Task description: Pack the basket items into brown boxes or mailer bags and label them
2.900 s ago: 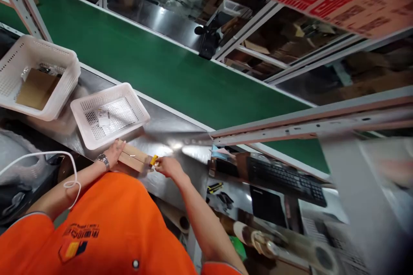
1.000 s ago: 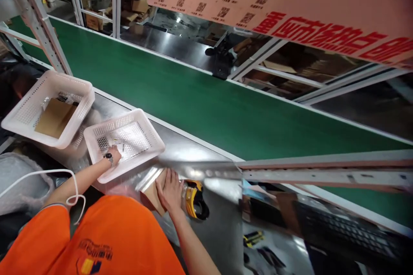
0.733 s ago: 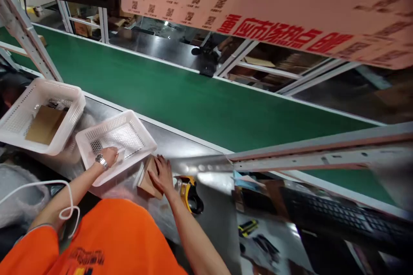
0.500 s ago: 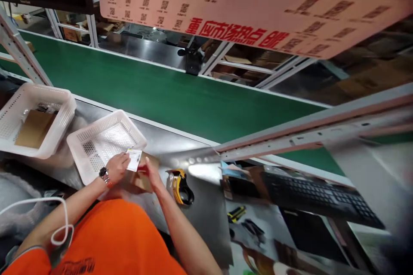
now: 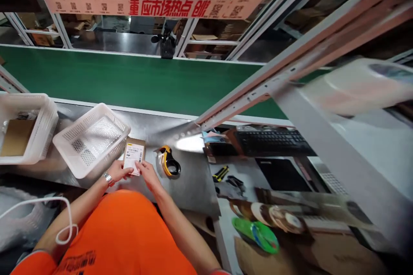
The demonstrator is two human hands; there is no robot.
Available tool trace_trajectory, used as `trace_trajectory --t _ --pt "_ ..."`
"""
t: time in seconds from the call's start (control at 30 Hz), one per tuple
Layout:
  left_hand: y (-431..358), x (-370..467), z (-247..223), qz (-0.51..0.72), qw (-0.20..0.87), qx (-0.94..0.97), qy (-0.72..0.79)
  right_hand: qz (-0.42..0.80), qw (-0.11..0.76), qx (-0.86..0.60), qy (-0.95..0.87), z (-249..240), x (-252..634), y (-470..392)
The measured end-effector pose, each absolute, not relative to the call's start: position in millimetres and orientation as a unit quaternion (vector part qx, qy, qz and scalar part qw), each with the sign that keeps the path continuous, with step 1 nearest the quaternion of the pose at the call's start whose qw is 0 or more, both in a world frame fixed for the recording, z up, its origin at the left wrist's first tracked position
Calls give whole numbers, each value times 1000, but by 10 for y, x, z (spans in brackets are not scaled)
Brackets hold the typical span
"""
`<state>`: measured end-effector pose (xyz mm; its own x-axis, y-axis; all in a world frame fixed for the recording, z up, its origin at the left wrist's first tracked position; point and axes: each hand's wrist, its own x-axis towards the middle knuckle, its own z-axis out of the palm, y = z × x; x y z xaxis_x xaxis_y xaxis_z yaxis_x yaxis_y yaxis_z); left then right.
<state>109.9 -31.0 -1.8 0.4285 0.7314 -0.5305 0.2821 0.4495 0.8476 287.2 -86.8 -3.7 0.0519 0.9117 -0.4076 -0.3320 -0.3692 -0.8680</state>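
A small cardboard box (image 5: 139, 142) lies between my two hands, just right of a white perforated basket (image 5: 92, 137). On its upper face is a white shipping label (image 5: 134, 159) with a yellow mark and printed text. My left hand (image 5: 118, 171), with a metal watch at the wrist, grips the lower left corner of the box, thumb over the label. At the lower right, my right hand (image 5: 149, 174) holds the box, its thumb on the label's edge. A yellow and black tape dispenser (image 5: 168, 162) rests to the right.
Stacked white baskets (image 5: 41, 133) holding a cardboard piece stand at the left. A green conveyor belt (image 5: 129, 77) runs behind the metal table (image 5: 187, 184). To the right are a keyboard (image 5: 274, 142), a yellow cutter (image 5: 221, 173), tape rolls (image 5: 280, 219) and a slanted metal post.
The label now lies along the upper face of the box. My left hand has moved from the label's left side to the box's lower corner, and the view has turned right.
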Motion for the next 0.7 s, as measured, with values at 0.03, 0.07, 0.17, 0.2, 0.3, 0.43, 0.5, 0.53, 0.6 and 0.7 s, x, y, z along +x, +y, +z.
trace_trajectory --t 0.03,0.07,0.17,0.2,0.3,0.43,0.5,0.53,0.6,0.7 --pt "-342 1176 1 184 680 475 527 638 501 -531 -247 -20 2883 -916" --pt "-366 1243 17 207 676 450 546 645 508 -527 -221 -6 2898 -966" --pt "-404 1378 51 253 672 388 577 662 523 -509 -171 14 2959 -1110" --pt "-411 1403 60 260 671 376 583 666 526 -503 -164 14 2978 -1151" --pt "-433 1445 82 266 664 362 598 669 533 -494 -155 7 3019 -1230" --pt "-466 1484 100 266 667 352 600 672 537 -488 -150 -16 3052 -1258" --pt "-476 1499 104 260 669 349 602 671 537 -487 -155 -34 3067 -1260" --pt "-479 1504 105 258 669 349 603 671 537 -487 -158 -42 3073 -1261" --pt "-482 1508 104 256 671 349 602 670 534 -488 -164 -56 3082 -1262" --pt "-485 1503 87 257 678 345 596 665 534 -495 -163 -53 3086 -1264"
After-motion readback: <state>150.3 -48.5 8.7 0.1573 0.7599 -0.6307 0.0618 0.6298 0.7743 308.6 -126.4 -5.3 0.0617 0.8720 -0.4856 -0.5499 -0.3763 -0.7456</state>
